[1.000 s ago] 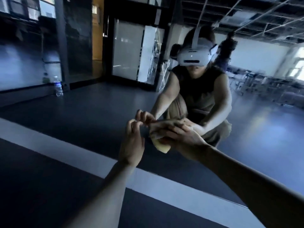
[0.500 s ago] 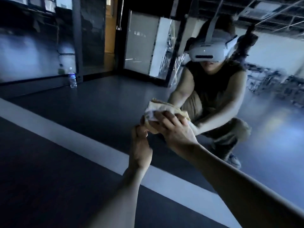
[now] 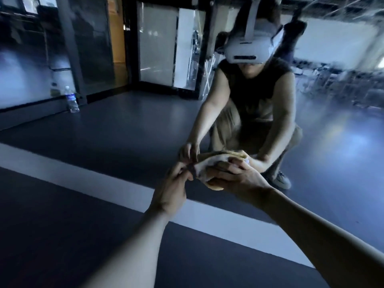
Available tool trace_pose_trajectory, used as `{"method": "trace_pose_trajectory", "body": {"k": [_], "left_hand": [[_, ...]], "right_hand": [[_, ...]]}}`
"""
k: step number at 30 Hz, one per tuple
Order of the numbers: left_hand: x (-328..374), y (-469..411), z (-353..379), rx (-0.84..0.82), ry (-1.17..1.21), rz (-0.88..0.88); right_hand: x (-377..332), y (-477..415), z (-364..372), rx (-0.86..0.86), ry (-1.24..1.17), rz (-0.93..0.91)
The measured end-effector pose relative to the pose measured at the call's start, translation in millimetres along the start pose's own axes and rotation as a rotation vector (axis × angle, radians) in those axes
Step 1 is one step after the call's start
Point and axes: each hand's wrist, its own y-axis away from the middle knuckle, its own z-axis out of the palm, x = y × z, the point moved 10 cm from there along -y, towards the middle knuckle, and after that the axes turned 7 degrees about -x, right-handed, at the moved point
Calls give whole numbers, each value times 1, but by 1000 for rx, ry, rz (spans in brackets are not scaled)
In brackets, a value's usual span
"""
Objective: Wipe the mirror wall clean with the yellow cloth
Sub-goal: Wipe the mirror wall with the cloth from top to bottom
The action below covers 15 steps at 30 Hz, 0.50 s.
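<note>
Two hands low on mirror wall (image 3: pixel 124 132): right hand (image 3: pixel 234 177) clamps yellow cloth (image 3: pixel 204 169), left hand (image 3: pixel 172 189) pinches its edge; wiping looks underway, remaining area unclear.

The yellow cloth (image 3: pixel 204 169), pale and bunched into a wad, sits under the right hand's (image 3: pixel 234 175) fingers, its end pinched by the left hand (image 3: pixel 172 188) just beside. It touches the dark mirror wall (image 3: pixel 124 125) ahead of both hands.

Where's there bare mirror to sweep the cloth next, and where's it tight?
Free: the mirror wall left of the left hand, above the white strip, out toward the reflected water bottle; also the glass right of the right hand. Crowded: the middle, where both hands hold the yellow cloth together.
</note>
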Motion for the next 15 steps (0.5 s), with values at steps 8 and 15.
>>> {"method": "trace_pose_trajectory", "body": {"k": [8,15], "left_hand": [[20,0,18,-83,-5,-13],[-29,18,23,-87,-38,-251]], "right_hand": [[44,80,-2,-117,47,100],[35,-46,-43,34,-125,111]]}}
